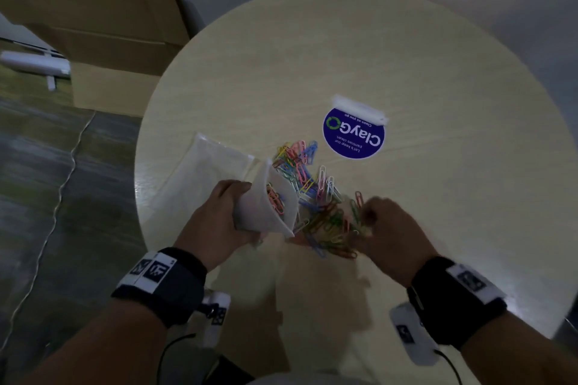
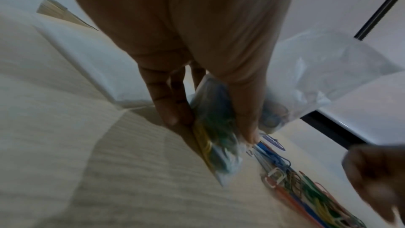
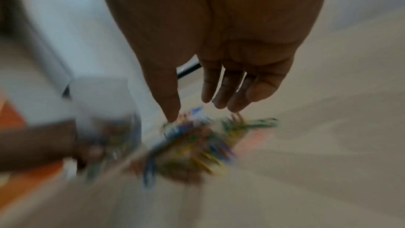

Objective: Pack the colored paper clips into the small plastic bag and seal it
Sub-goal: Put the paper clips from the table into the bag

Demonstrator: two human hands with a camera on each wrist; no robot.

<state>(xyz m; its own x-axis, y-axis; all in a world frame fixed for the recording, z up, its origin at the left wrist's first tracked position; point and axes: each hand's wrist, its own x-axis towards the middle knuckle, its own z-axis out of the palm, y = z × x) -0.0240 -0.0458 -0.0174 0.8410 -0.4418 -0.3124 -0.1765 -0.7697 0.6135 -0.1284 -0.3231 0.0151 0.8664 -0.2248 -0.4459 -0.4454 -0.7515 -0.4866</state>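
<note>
A small clear plastic bag is gripped in my left hand, mouth up and tilted toward the pile; several pink and other clips lie inside it. In the left wrist view my thumb and fingers pinch the bag round its filled lower part. Loose colored paper clips are heaped on the round table just right of the bag. My right hand hovers over the pile's right side. In the blurred right wrist view its fingers are spread and straight just above the clips, holding nothing.
A larger flat clear bag lies on the table left of the small one. A round blue sticker with a white strip at its top sits behind the pile. A cardboard box stands on the floor at left.
</note>
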